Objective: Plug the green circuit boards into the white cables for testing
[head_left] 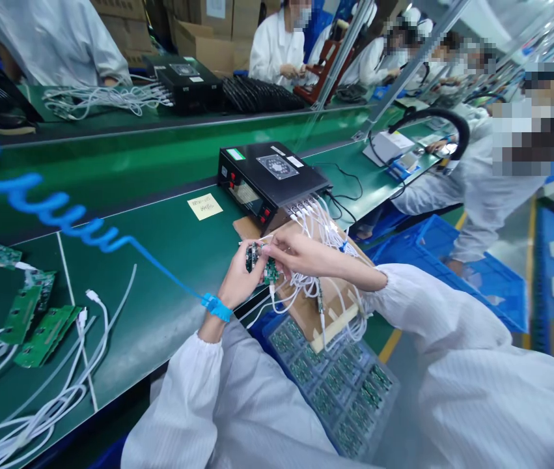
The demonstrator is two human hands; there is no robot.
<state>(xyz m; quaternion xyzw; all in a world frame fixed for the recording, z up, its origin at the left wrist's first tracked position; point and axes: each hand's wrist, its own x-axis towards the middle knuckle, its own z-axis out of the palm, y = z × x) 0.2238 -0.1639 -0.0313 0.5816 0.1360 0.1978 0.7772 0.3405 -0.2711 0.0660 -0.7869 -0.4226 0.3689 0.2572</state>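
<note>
My left hand (pixel 238 281), with a blue strap on its wrist, is closed on a small green circuit board (pixel 271 271). The fingers of my right hand (pixel 301 253) pinch together at the board's upper edge; whether they grip the board or a plug there is hidden. A white cable (pixel 273 296) hangs from the board's lower end. Both hands are above a brown cardboard sheet (pixel 301 317) covered partly by white cables. Behind them stands a black box-shaped unit (pixel 269 170) with many white leads plugged into its side.
Below the bench edge, a tray (pixel 325 384) holds several circuit boards in compartments. Loose green boards (pixel 45 335) and white cables (pixel 52 407) lie at left. A coiled blue cord (pixel 62 212) runs to my wrist. A yellow note (pixel 205 206) lies by the unit. Co-workers sit nearby.
</note>
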